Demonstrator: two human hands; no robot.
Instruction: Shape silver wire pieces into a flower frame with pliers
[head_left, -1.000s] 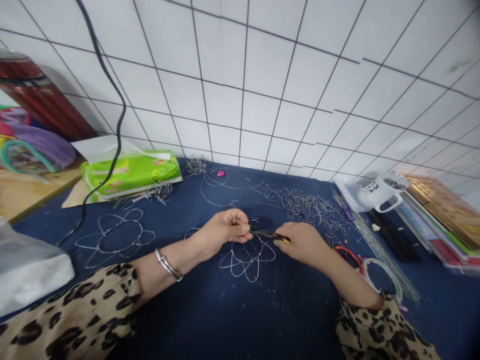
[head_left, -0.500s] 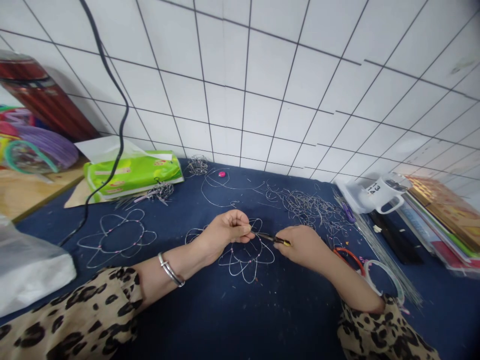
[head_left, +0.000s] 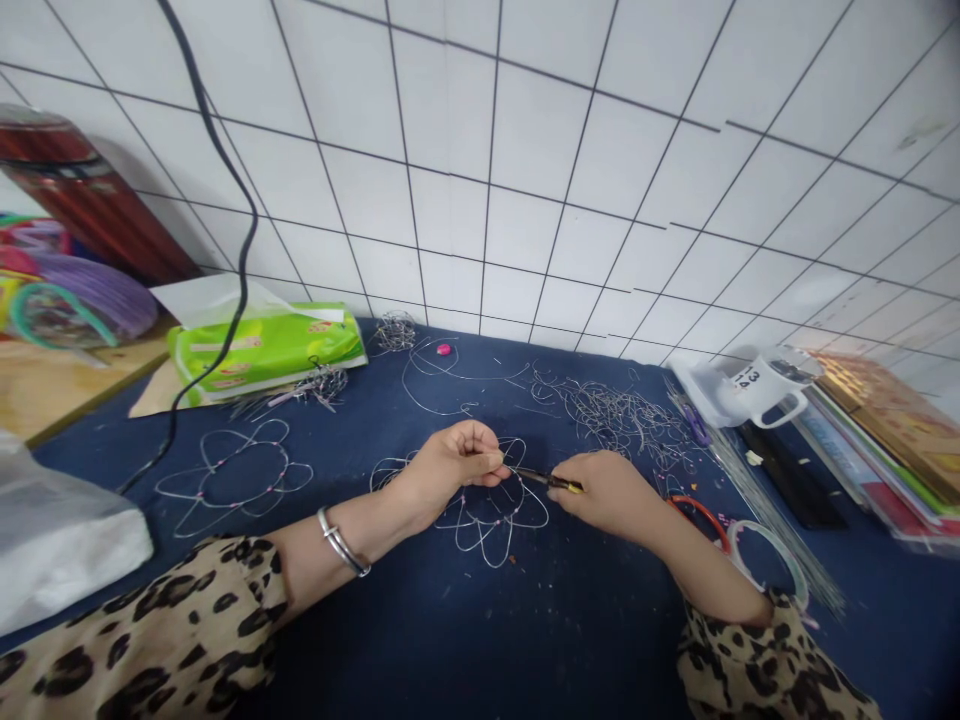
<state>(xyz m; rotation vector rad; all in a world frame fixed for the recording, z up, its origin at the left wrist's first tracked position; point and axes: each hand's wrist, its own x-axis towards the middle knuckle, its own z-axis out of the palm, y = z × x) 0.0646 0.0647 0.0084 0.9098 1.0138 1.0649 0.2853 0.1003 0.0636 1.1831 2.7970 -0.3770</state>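
My left hand (head_left: 466, 458) pinches the upper side of a flower-shaped wire frame (head_left: 485, 545), whose thin loops and small pink beads hang below my fingers. My right hand (head_left: 600, 490) is wrapped round a pair of pliers (head_left: 553, 481) with yellow on the handle. The jaws meet the wire right beside my left fingertips; whether they are closed on it is too small to tell. Part of another wire shape (head_left: 386, 468) shows behind my left wrist. Farther left, a similar beaded wire flower (head_left: 241, 475) lies flat on the dark blue cloth (head_left: 420, 630).
Tangled wire offcuts (head_left: 622, 415) lie behind my right hand. Straight wires (head_left: 780, 530), an orange ring (head_left: 701, 518) and a white mug (head_left: 769, 388) are on the right. A green tissue pack (head_left: 270, 350), a black cable (head_left: 244, 240) and a plastic bag (head_left: 67, 540) occupy the left.
Almost nothing differs. The wire flower has shifted very slightly, while both hands and the pliers keep their places.
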